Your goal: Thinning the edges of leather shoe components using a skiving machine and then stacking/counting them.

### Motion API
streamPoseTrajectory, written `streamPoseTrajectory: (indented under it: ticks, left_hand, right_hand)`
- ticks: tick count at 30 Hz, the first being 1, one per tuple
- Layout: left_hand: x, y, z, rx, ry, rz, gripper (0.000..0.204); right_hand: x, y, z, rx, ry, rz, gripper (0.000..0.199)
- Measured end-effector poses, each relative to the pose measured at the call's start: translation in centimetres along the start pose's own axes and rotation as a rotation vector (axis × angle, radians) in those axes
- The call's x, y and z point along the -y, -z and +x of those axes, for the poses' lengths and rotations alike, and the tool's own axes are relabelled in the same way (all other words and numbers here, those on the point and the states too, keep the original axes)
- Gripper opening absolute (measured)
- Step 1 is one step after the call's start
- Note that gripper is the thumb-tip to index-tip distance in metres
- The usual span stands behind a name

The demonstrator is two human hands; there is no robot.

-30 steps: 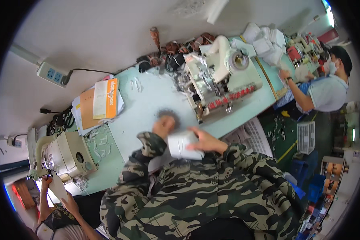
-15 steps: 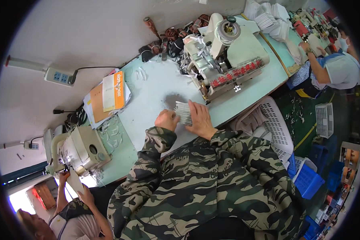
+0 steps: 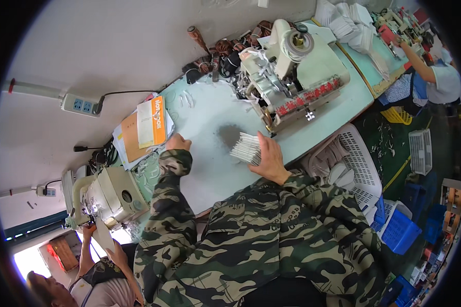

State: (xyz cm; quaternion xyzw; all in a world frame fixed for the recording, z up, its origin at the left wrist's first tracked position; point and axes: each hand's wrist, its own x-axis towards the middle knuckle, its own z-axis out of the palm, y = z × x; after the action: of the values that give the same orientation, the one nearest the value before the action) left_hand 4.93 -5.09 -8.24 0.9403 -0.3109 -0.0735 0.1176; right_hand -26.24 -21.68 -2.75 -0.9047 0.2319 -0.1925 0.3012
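Observation:
My right hand (image 3: 271,159) grips a stack of thin white flat pieces (image 3: 246,148) from its right side, the edges fanned toward the left. The stack is over the pale worktable (image 3: 210,174), beside a dark smudge on its top. My left hand (image 3: 178,142) is closed in a loose fist near the table's left part, next to a pile of papers and a notebook (image 3: 151,123). Whatever its fingers hold, if anything, is hidden. Beyond my right hand stands a cream machine (image 3: 312,66) with a red-patterned strip and a reel of white tape.
Tools and coiled cords (image 3: 223,51) lie along the wall. Left, a co-worker handles a white piece (image 3: 105,234) at another machine (image 3: 110,194). A white basket (image 3: 361,158) holding pale pieces stands right of me, near a blue crate (image 3: 398,233). Another person works far right.
My left hand has left the stack and moved left toward the papers. My right hand keeps the stack, now slightly farther right. The far-right person has reached an arm toward their machine.

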Motion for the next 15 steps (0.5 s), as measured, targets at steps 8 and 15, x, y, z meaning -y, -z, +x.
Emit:
streamPoseTrajectory:
  ticks: [8,15]
  left_hand:
    - [-10.8,2.1,-2.4,0.544,-0.178,-0.489,0.028]
    - [-11.0,1.7,-4.3,0.407,-0.233,-0.473,0.020]
  right_hand:
    - [1.6,-1.8,3.3,0.054,0.083,-0.046,0.101]
    - [0.3,-1.2,2.6,0.107,0.174,-0.055,0.102]
